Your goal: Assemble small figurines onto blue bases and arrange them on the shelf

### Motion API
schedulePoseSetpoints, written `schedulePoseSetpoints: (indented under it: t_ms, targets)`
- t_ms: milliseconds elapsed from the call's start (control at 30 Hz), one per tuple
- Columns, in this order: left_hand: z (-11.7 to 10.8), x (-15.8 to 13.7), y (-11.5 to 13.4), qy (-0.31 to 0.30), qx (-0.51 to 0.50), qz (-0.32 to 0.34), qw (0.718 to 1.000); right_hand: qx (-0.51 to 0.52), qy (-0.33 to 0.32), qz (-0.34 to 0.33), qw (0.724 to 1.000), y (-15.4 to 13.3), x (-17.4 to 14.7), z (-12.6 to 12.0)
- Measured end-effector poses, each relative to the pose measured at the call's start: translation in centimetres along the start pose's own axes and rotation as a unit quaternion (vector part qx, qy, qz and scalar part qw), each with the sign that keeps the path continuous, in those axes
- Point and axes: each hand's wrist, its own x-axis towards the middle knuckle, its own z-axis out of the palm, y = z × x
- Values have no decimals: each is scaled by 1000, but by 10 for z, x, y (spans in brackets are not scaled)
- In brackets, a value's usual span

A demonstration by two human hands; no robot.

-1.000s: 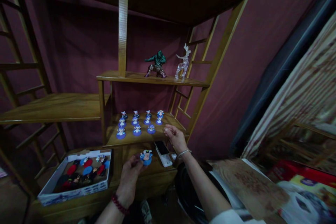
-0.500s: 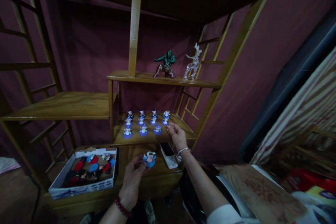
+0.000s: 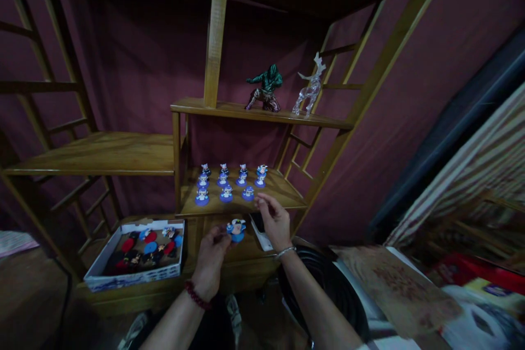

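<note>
My left hand (image 3: 213, 254) grips a small figurine (image 3: 236, 229) on a blue round base, held upright in front of the lower shelf (image 3: 241, 209). My right hand (image 3: 275, 223) is at that shelf's front edge, fingers slightly apart and nothing visible in them. Just left of its fingertips stands a purple-based figurine (image 3: 248, 193), apart from the hand. Several similar figurines (image 3: 226, 192) stand in rows on the shelf. At the back right of the rows is a blue and white figurine (image 3: 262, 169). Below my right hand, a phone-like dark and white object (image 3: 262, 236) is partly covered.
A white cardboard box (image 3: 133, 279) with several red, blue and black figurines sits at lower left. On the upper shelf (image 3: 229, 111) stand a green figure (image 3: 266, 87) and a clear deer figurine (image 3: 308, 90). A black coil (image 3: 332, 279) lies at lower right.
My right hand has drawn back from the figurine rows toward the shelf's front edge. My left hand still holds its figurine, now nearer to the right hand. The view has shifted slightly.
</note>
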Motion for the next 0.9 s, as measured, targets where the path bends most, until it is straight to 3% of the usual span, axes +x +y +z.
schedulePoseSetpoints:
  t_ms: [333, 667, 900]
  targets:
    - [-13, -1, -7, 19, -12, -5, 1000, -5, -108, 37, 993, 3, -50, 16]
    - [-59, -3, -10, 73, -32, -18, 997, 21, -208, 60, 976, 14, -87, 56]
    - [-91, 3, -12, 135, -35, -24, 990, -26, -233, 36, 971, 21, -99, 90]
